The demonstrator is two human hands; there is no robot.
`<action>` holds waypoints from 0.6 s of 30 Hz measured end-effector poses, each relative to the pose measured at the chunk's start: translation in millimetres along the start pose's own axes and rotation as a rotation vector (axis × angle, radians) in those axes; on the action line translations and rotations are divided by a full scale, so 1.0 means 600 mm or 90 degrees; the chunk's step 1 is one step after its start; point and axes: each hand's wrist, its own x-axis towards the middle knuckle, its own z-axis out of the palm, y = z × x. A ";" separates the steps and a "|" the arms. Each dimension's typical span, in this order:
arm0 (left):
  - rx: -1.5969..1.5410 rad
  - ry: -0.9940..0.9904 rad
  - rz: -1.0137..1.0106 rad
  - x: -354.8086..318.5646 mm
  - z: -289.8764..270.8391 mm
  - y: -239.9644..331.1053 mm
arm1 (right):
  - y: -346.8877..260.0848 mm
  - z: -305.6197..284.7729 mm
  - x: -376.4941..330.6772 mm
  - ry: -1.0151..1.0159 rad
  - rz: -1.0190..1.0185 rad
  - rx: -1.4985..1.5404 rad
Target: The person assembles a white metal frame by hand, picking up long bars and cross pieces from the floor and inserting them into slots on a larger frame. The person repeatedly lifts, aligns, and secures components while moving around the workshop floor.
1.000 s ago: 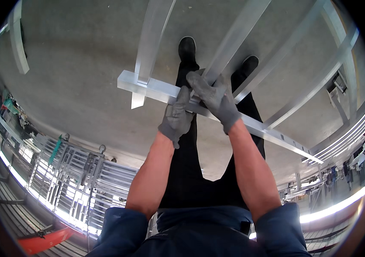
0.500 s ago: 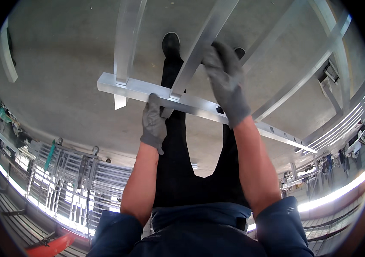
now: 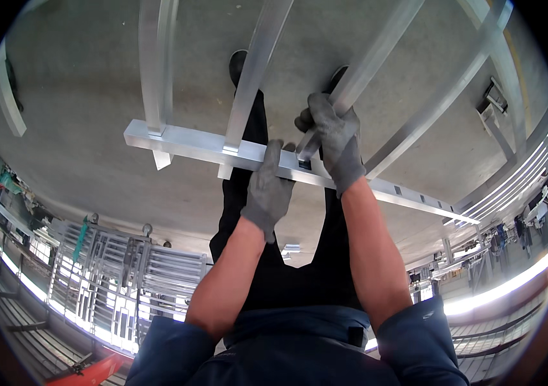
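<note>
I look down at a long silver aluminium crossbar point(image 3: 184, 143) that lies across several upright aluminium bars on a concrete floor. My left hand point(image 3: 267, 190), in a grey glove, rests its fingers on the crossbar near the middle. My right hand point(image 3: 333, 138), also gloved, is closed around the lower end of one slanted aluminium bar point(image 3: 377, 61) where it meets the crossbar. Another aluminium bar point(image 3: 258, 64) passes under the crossbar just left of my left hand. My black shoes point(image 3: 238, 64) and dark trousers show beneath the bars.
More aluminium bars point(image 3: 454, 90) run off to the upper right, and one bar point(image 3: 156, 64) stands at the upper left. A stack of silver metal frames point(image 3: 119, 270) lies at the lower left. An orange object point(image 3: 84, 373) sits at the bottom left edge.
My right hand has come down from higher on the slanted bar to grip its lower end at the crossbar. My left hand has shifted right along the crossbar.
</note>
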 end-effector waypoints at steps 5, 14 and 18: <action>-0.296 0.050 -0.080 0.019 0.046 0.021 | -0.003 0.013 -0.023 0.060 -0.011 0.047; -0.137 0.022 -0.022 0.026 0.013 -0.010 | -0.014 0.013 -0.053 0.102 -0.021 -0.052; 0.028 0.015 0.065 0.036 -0.004 -0.037 | -0.002 0.017 -0.049 0.107 -0.018 0.013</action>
